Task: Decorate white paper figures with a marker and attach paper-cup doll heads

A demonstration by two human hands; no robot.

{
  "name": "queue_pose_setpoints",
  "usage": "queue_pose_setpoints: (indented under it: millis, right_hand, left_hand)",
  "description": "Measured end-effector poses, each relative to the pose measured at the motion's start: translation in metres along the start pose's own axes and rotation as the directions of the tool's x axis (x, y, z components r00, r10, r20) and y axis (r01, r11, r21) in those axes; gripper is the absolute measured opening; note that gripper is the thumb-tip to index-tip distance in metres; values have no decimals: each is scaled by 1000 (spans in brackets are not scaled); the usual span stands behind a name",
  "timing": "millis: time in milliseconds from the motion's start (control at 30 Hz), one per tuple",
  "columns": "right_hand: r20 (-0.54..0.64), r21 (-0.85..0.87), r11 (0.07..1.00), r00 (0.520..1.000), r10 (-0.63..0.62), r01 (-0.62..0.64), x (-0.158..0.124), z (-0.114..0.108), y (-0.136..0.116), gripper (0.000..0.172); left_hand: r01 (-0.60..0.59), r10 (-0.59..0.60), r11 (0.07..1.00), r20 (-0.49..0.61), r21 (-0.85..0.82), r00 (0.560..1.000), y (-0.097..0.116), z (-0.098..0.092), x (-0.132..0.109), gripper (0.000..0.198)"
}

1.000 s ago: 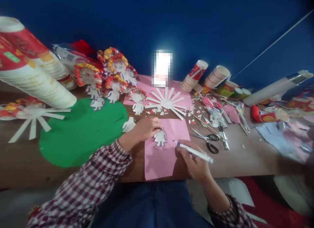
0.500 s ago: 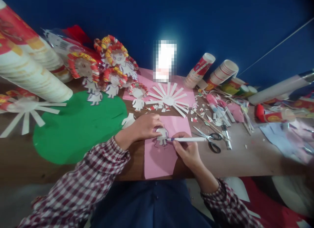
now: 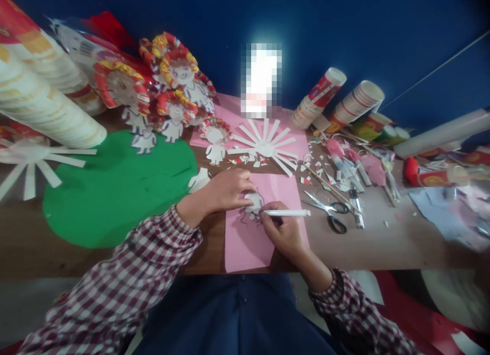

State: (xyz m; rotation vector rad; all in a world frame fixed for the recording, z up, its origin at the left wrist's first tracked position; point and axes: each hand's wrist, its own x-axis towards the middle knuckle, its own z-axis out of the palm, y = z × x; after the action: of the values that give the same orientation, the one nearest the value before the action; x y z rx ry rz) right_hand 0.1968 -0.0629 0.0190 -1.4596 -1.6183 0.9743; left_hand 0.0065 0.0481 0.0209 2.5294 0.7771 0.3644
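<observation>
holding white marker [image 3: 289,212] in a closed grip, right hand [image 3: 285,233] sits beside paper cutout [image 3: 253,198] on pink sheet [image 3: 247,253]; left hand [image 3: 225,189] touches cutout, its grip unclear.

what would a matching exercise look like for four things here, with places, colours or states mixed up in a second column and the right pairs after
Column one
1. pen
2. scissors
3. big rounded sheet
4. small white cut-out

Column two
A. on the near pink sheet, by the thumb of the left hand
B. lying on the table with blades apart
C. gripped in the right hand
D. green all over

Right pairs: 1-C, 2-B, 3-D, 4-A
</observation>
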Motion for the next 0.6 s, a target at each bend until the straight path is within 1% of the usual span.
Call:
queue_pose_setpoints:
  millis: [400, 600]
  right_hand:
    - [13, -4, 1000, 1000, 16, -16, 1, 0, -3, 9]
    - [3, -37, 999, 999, 32, -32, 1, -1, -3, 10]
  left_hand:
    - [15, -15, 1000, -1, -1, 1000, 0, 0, 0, 27]
    - [13, -13, 1000, -15, -1, 1000, 2, 0, 0, 27]
